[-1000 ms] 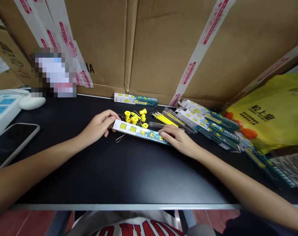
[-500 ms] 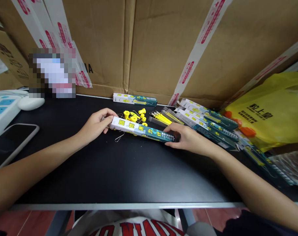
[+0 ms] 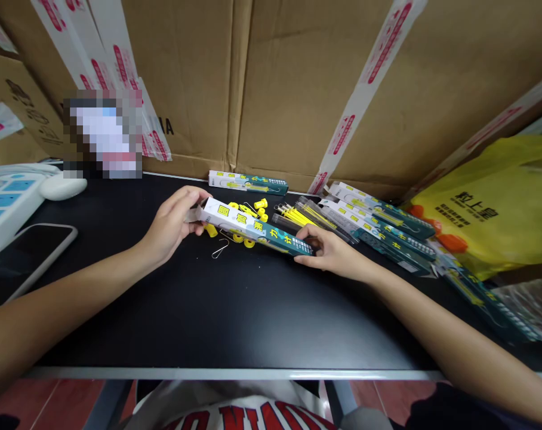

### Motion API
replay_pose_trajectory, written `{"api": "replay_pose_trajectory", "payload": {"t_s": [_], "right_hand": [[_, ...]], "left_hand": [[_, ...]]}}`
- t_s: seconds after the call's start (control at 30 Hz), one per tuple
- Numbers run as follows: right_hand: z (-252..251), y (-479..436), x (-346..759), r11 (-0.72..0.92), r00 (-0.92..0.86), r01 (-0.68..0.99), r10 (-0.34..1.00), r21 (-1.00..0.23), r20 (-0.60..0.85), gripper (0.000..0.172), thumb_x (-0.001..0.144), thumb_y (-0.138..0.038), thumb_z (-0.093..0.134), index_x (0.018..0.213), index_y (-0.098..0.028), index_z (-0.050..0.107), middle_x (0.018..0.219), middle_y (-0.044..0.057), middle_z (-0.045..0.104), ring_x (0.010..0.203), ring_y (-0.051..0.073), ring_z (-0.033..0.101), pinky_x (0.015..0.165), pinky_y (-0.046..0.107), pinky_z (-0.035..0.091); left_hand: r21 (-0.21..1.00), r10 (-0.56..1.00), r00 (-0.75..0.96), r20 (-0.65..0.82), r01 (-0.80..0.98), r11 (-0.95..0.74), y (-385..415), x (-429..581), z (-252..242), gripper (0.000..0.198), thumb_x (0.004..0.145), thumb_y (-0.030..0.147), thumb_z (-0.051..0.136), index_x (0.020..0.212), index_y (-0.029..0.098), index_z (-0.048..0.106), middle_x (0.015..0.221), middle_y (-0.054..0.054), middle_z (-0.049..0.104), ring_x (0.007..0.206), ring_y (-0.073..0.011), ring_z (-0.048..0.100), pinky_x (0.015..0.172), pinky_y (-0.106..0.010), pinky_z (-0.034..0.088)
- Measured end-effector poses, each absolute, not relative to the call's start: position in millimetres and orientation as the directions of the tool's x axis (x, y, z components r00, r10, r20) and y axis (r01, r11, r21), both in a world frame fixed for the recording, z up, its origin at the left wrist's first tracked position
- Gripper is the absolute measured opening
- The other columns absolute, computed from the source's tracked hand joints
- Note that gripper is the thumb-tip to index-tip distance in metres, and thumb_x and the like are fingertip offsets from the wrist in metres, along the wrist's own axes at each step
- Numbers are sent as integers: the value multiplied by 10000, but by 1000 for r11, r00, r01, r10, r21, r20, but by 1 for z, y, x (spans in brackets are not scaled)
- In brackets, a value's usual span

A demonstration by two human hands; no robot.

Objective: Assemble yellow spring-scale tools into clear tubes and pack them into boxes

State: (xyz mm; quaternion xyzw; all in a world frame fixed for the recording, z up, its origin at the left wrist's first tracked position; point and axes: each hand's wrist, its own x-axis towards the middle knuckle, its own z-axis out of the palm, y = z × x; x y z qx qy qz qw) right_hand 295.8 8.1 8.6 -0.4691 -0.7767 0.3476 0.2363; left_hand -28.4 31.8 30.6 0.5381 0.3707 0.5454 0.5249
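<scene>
A long narrow white and teal carton [image 3: 253, 227] with yellow characters is lifted off the black table [image 3: 208, 310]. My left hand [image 3: 170, 221] grips its white left end, fingers curled round the flap. My right hand [image 3: 329, 251] pinches its teal right end. Under and behind the carton lie small yellow plastic parts [image 3: 248, 210] and a metal wire hook [image 3: 218, 251]. Clear tubes holding yellow rods [image 3: 307, 216] lie just right of the parts.
Several matching cartons [image 3: 378, 224] are piled at the right, one more [image 3: 248, 182] lies by the cardboard wall [image 3: 298, 89]. A yellow plastic bag [image 3: 490, 203] sits far right. A phone [image 3: 24, 257], a power strip [image 3: 2, 200] and a white mouse [image 3: 62, 186] are at the left.
Both hands have lifted the carton off the table and tipped its left end up. Some yellow parts now show below it.
</scene>
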Motion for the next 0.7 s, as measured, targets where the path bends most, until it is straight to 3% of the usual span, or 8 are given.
{"api": "replay_pose_trajectory", "payload": {"t_s": [0.2, 0.43, 0.53, 0.7], "right_hand": [[8, 9, 294, 349, -471, 529, 879, -774, 74, 317, 774, -360, 691, 980, -202, 510, 945, 17, 561, 799, 161, 577, 695, 296, 484], [7, 8, 289, 481, -486, 591, 853, -648, 190, 354, 808, -423, 679, 1057, -192, 582, 1041, 56, 617, 948, 217, 599, 862, 354, 470], [7, 8, 289, 477, -478, 590, 857, -651, 195, 351, 815, -427, 674, 1055, -186, 589, 1040, 61, 629, 949, 219, 608, 863, 353, 471], [7, 8, 289, 480, -475, 596, 857, -644, 199, 351, 810, -433, 680, 1049, -190, 597, 1038, 63, 637, 941, 221, 610, 839, 348, 475]], "left_hand": [[958, 963, 185, 196, -247, -147, 27, -28, 36, 164, 772, 217, 593, 926, 167, 618, 878, -32, 612, 756, -143, 588, 557, -227, 530], [952, 956, 132, 264, -193, -236, 20, -23, 31, 207, 804, 277, 643, 966, 228, 524, 990, -17, 621, 761, -123, 596, 487, -162, 501], [933, 943, 49, 330, -171, -317, 21, -23, 30, 200, 812, 312, 651, 903, 223, 496, 1021, -20, 621, 744, -121, 603, 499, -182, 534], [934, 938, 65, 341, -134, -331, 23, -24, 29, 208, 835, 390, 633, 883, 200, 562, 993, -34, 621, 720, -115, 596, 499, -184, 541]]}}
